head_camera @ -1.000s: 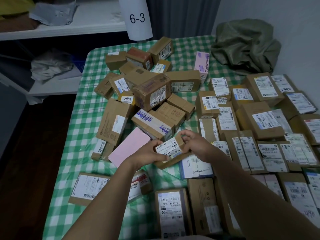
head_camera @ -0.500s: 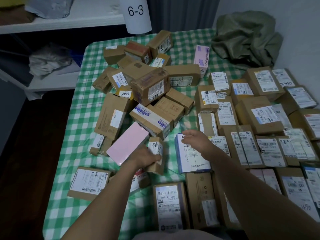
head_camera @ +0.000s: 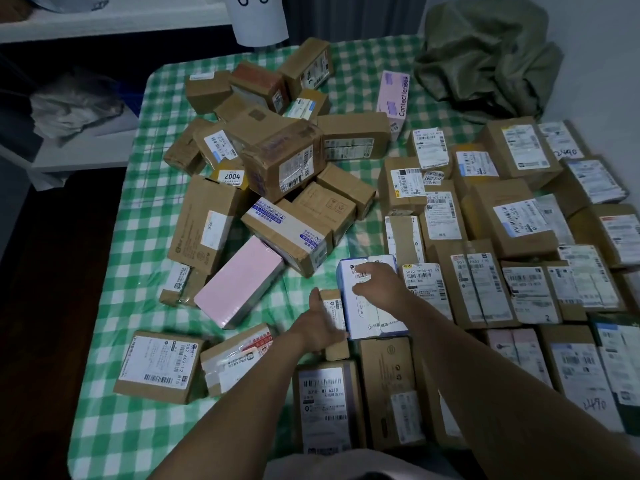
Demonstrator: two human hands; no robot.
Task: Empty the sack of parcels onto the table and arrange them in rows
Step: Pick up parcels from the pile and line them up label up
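Note:
A loose heap of brown parcels (head_camera: 277,161) lies at the middle and far left of the green checked table (head_camera: 104,427). Rows of labelled parcels (head_camera: 485,285) fill the right side. My left hand (head_camera: 320,329) grips a small brown parcel (head_camera: 334,348), standing it against the left side of a white and blue box (head_camera: 367,313). My right hand (head_camera: 377,284) rests flat on top of that white and blue box, fingers spread. The empty olive sack (head_camera: 485,57) lies crumpled at the far right corner.
A pink box (head_camera: 239,282) lies left of my hands. Two labelled parcels (head_camera: 159,367) sit near the front left. A "Contact lenses" box (head_camera: 394,98) stands at the back. White shelves (head_camera: 86,147) run along the left, beyond the table edge.
My left hand carried the small brown parcel rightward and set it beside the white and blue box. My right hand let go of it and came down on that box.

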